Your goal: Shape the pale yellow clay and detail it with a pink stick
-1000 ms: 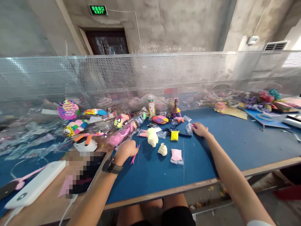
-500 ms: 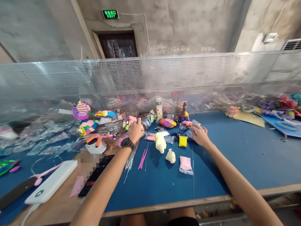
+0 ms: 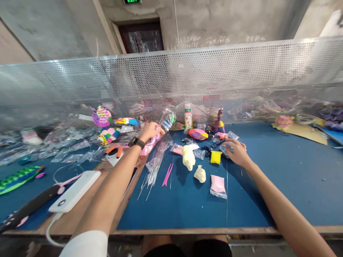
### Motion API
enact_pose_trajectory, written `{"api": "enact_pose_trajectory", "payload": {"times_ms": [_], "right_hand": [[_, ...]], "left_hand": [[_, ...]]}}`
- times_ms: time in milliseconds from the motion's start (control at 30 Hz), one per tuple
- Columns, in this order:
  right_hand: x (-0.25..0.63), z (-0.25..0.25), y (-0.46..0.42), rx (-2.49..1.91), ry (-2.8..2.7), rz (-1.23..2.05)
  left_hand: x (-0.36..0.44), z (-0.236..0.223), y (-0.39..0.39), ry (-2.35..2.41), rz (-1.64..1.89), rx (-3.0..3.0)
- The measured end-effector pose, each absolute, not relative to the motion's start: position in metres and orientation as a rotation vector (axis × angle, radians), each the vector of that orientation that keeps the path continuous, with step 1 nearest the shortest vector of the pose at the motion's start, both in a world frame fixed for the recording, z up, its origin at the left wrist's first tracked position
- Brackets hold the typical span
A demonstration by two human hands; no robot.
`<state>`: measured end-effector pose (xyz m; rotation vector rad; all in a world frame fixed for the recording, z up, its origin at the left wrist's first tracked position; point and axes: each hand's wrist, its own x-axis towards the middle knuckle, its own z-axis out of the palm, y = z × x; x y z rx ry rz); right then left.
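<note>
My left hand (image 3: 150,131) reaches to the back left of the mat, fingers closed at the edge of a clear plastic bag (image 3: 168,119) with blue and green pieces in it. Below the hand lie a pink plastic packet (image 3: 147,148) and a bundle of thin wires in clear wrap (image 3: 158,160). My right hand (image 3: 236,151) rests palm down on the right, its fingers bent together by the tip of dark scissors (image 3: 217,143) and a small clear bag. What its fingertips touch is hidden. Between the hands stand a pale yellow clay lump (image 3: 188,157) and a smaller one (image 3: 200,174).
A yellow packet (image 3: 215,157), a pink clay packet (image 3: 218,184) and pink tweezer-like strips (image 3: 167,175) lie in front. Behind are a glue-like bottle (image 3: 188,119), a colourful oval (image 3: 198,134) and a perforated metal screen (image 3: 150,78). A white power bank (image 3: 75,191) lies left.
The view has tipped down and turned left. My left hand has come off the yellow and pink mask-like piece, and the clear bag beside it is raised. My right hand stays near the same spot.
</note>
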<state>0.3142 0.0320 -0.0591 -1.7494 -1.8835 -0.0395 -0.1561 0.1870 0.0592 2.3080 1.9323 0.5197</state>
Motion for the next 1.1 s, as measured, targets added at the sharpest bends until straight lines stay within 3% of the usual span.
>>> {"api": "enact_pose_trajectory", "payload": {"times_ms": [533,900,1100], "right_hand": [[0.316,-0.062,0.036,-1.649,-1.97,0.094],[0.332,-0.077,0.043,-1.478,-2.019,0.063],[0.337,-0.079,0.046,-1.453,-2.033,0.063]], "left_hand": [[-0.179,0.11,0.206,2.062,0.871,2.222],[-0.102,0.016,0.158,2.186,0.679,2.288],[-0.098,0.007,0.123,2.1,0.662,2.441]]}}
